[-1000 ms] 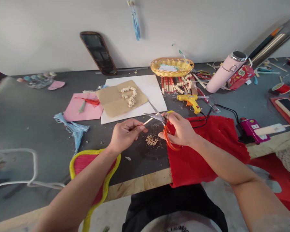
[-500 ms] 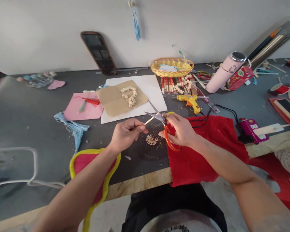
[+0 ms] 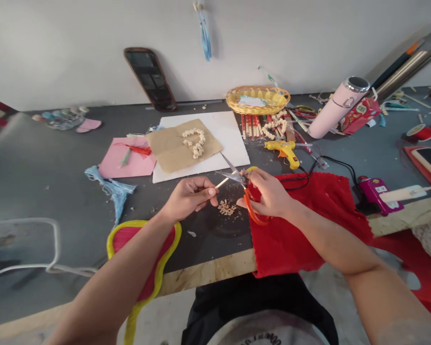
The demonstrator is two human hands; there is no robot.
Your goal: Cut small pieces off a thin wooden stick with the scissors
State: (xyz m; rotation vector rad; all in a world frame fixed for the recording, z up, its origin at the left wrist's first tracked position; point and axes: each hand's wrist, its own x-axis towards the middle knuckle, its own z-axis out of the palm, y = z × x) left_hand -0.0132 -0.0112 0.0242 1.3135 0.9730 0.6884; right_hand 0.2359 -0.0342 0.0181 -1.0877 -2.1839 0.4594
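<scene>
above a pile of cut bits (image 3: 226,208), hands grip a stick (image 3: 221,182) and scissors (image 3: 244,190)

Left arm: bare, extended from lower left, forearm angled up toward centre. Left hand (image 3: 188,196): palm down, fingers curled, fingertips pinched together at right side. Right arm: bare, extended from lower right, forearm angled up-left. Right hand (image 3: 267,194): fingers bent, closed in grip. Hands held near each other, apart, not touching.
</scene>
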